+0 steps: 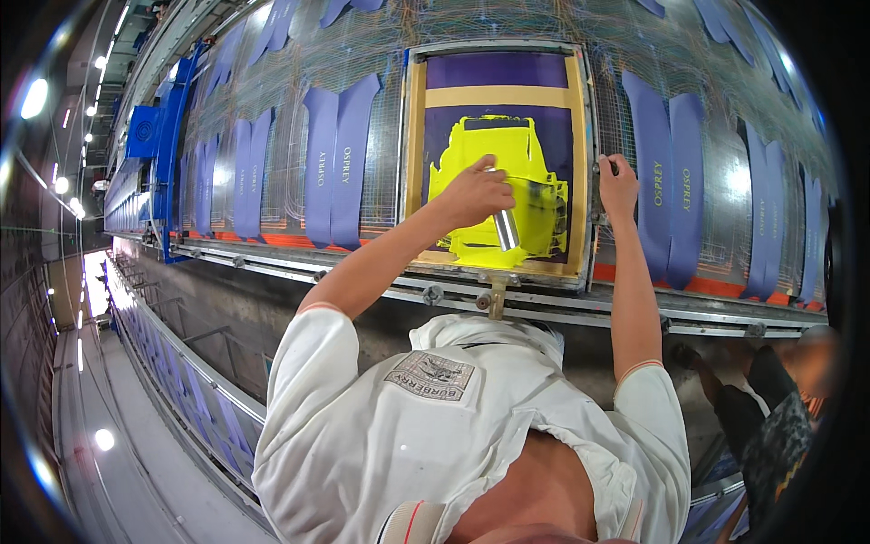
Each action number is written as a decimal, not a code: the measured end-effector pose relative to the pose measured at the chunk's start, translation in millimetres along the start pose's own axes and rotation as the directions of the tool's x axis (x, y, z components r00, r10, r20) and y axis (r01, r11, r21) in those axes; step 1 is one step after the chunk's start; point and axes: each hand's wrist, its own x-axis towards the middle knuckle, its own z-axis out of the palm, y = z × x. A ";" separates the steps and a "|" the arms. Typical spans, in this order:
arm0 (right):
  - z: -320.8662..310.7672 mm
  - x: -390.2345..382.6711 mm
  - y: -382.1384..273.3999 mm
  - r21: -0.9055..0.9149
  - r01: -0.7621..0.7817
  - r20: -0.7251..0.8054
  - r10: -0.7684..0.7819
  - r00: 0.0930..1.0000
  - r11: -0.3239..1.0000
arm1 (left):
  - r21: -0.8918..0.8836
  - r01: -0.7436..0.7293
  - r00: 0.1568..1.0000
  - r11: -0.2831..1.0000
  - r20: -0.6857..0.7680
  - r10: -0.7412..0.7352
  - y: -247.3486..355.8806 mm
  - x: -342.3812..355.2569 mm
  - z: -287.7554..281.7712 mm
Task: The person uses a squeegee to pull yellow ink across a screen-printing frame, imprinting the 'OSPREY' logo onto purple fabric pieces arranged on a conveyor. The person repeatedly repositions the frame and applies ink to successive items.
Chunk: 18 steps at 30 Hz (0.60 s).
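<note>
Over the framed screen (592, 118), the left hand (476, 194) is clamped on a silver tool (507, 229), its fingers wrapped around the upper part while the shiny lower end slants toward the screen's near edge. Whether that end touches the surface beneath, I cannot tell. Bright yellow paste (507, 147) spreads in an uneven patch within the screen, with a dark smear under and beside the tool; a tan border and purple mesh surround the patch.

Just beside the screen's right edge, the right hand (618, 187) is raised with its fingers curled in. I cannot tell whether they pinch anything or touch the frame.

To the left of the screen lie paired purple pieces (322, 163) with small yellow lettering, and similar purple panels (648, 172) lie to its right. In front of the screen, a metal rail (381, 288) runs along the table's near side, and a pale bracket (497, 299) juts from the screen's near edge toward the wearer's white shirt (362, 435).
</note>
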 end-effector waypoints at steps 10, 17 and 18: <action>-1.0 2.0 -2.3 -0.007 0.012 0.024 -0.011 1.000 1.000 | -0.327 0.927 0.220 0.186 0.070 -0.973 31.4 -84.2 -0.4; -1.5 -0.6 -5.0 -0.032 0.021 -0.011 -0.022 1.000 0.999 | -0.337 0.921 0.227 0.195 0.057 -0.972 76.7 -47.9 25.8; -2.4 -1.0 -5.7 -0.025 -0.003 0.004 0.003 1.000 1.000 | -0.364 0.910 0.246 0.200 0.082 -0.966 81.9 -42.1 25.3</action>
